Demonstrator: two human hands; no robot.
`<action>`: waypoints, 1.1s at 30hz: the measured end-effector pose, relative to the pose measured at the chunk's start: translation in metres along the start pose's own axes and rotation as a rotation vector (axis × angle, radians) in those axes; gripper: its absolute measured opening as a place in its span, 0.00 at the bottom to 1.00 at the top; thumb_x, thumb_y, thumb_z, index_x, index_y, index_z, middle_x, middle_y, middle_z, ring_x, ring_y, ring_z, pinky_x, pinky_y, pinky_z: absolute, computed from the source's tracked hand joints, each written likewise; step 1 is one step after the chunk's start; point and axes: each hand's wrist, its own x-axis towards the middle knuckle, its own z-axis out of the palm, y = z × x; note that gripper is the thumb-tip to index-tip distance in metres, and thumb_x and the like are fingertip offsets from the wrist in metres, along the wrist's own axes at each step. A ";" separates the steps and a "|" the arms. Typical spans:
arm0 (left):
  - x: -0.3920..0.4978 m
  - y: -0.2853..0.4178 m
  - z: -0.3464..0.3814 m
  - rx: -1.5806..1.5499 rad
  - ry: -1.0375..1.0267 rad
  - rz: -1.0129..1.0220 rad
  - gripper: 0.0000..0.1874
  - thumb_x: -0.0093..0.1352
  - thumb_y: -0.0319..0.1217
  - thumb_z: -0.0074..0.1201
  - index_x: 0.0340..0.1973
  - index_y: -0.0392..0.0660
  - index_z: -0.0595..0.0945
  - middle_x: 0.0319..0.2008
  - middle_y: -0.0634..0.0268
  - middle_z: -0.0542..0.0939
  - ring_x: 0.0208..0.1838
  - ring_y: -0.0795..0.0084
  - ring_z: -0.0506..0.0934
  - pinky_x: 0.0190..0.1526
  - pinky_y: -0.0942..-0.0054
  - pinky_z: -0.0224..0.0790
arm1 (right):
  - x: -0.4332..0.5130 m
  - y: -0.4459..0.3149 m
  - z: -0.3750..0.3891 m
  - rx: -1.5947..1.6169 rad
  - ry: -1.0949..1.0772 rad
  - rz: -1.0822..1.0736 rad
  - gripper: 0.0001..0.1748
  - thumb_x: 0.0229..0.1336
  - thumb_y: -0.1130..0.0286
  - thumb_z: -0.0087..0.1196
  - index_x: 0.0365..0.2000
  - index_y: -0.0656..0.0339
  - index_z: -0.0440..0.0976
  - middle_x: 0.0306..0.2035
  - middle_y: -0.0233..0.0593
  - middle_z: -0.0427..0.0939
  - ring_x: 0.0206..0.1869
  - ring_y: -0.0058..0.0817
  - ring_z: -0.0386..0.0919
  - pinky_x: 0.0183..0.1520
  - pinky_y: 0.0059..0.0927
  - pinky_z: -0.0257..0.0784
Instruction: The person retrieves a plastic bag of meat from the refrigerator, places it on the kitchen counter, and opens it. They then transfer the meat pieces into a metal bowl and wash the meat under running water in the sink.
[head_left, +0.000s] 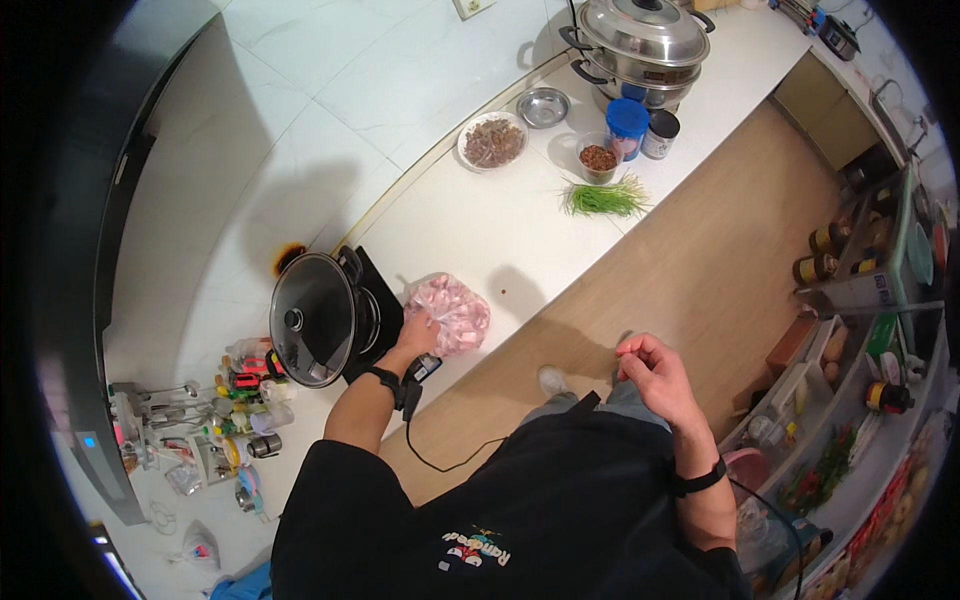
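A clear plastic bag of pink raw meat pieces (454, 315) rests on the white counter, right beside the black cooktop. My left hand (421, 334) is on the bag's near left side, its fingers closed on the gathered plastic. My right hand (651, 373) hangs in the air over the floor at my right, fingers curled with the thumb near them; whether something small is between them cannot be told. A black pan with a glass lid (313, 319) sits on the cooktop (386, 300), left of the bag.
Farther along the counter are a bowl of brownish food pieces (493, 141), a steel bowl (543, 107), a tub of red-brown bits (598, 159), green scallions (606, 199), two jars and a stacked steel steamer (645, 45). Seasoning bottles (255, 375) and utensils crowd the left; shelves (840, 375) stand right.
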 end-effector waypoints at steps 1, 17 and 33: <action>-0.001 0.001 -0.007 -0.043 0.052 0.028 0.20 0.69 0.36 0.51 0.53 0.38 0.76 0.50 0.39 0.80 0.55 0.40 0.78 0.55 0.52 0.72 | 0.003 0.000 -0.003 0.016 -0.011 -0.019 0.06 0.67 0.75 0.51 0.40 0.66 0.74 0.29 0.29 0.77 0.33 0.16 0.75 0.38 0.20 0.71; -0.091 0.303 -0.037 -0.792 0.267 0.117 0.07 0.76 0.29 0.45 0.46 0.41 0.75 0.26 0.72 0.73 0.24 0.82 0.69 0.25 0.77 0.62 | 0.078 -0.042 -0.274 0.101 0.024 0.035 0.05 0.68 0.76 0.48 0.40 0.64 0.74 0.28 0.30 0.76 0.31 0.16 0.74 0.37 0.21 0.70; 0.107 0.930 0.023 -1.158 -0.312 0.427 0.03 0.76 0.28 0.43 0.39 0.49 0.73 0.26 0.76 0.71 0.24 0.87 0.67 0.24 0.83 0.58 | 0.160 -0.255 -0.687 0.021 0.415 -0.354 0.04 0.68 0.74 0.51 0.38 0.63 0.75 0.28 0.26 0.75 0.32 0.15 0.74 0.38 0.20 0.70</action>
